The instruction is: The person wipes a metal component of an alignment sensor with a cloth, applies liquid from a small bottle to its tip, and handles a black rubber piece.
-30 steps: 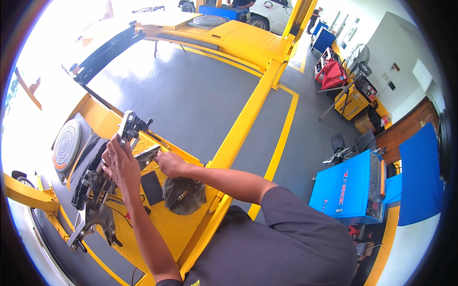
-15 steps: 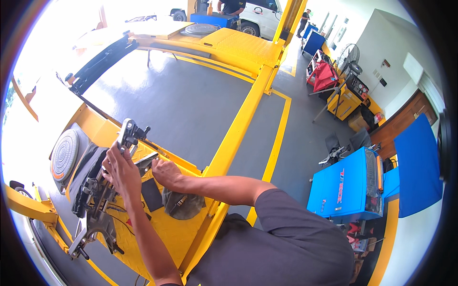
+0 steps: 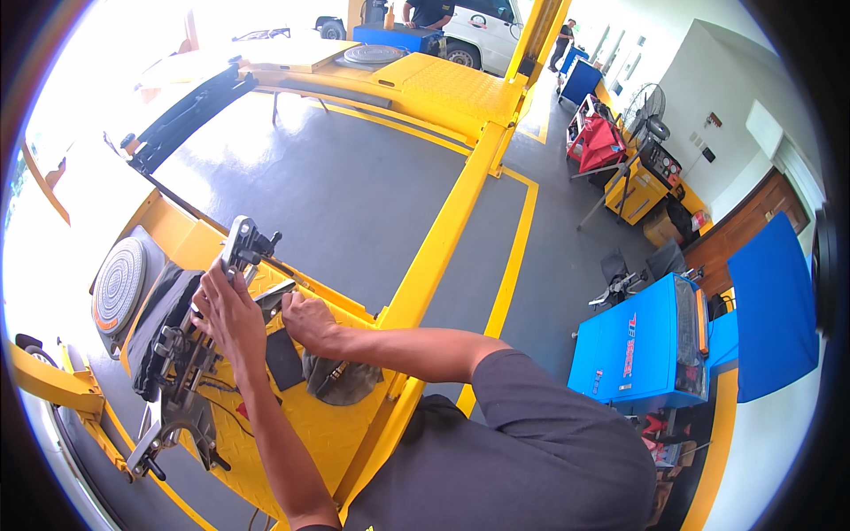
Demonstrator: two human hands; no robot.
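A metal wheel clamp (image 3: 189, 416) with bars, arms and black knobs leans at the near left, over the yellow lift platform (image 3: 314, 442). Its upper end (image 3: 239, 241) carries a black knob. My left hand (image 3: 228, 311) is closed around the bars just below that end, the thumb toward the knob. Beside it my right hand (image 3: 308, 324) is curled into a fist at the tip of a short metal arm (image 3: 274, 296); what lies inside the fingers is hidden. Under my right wrist are a dark grey cloth (image 3: 341, 380) and a flat dark pad (image 3: 284, 361).
A round turntable plate (image 3: 123, 281) and a black padded piece (image 3: 164, 310) sit left of the clamp. A yellow rail (image 3: 443, 239) runs diagonally past my right arm. A blue cabinet (image 3: 637, 341) stands at right. Two people (image 3: 428, 14) are far off, near a white vehicle (image 3: 482, 34).
Both hands stay at the clamp with nearly the same grip. The clamp's upper end has shifted very slightly upward in view.
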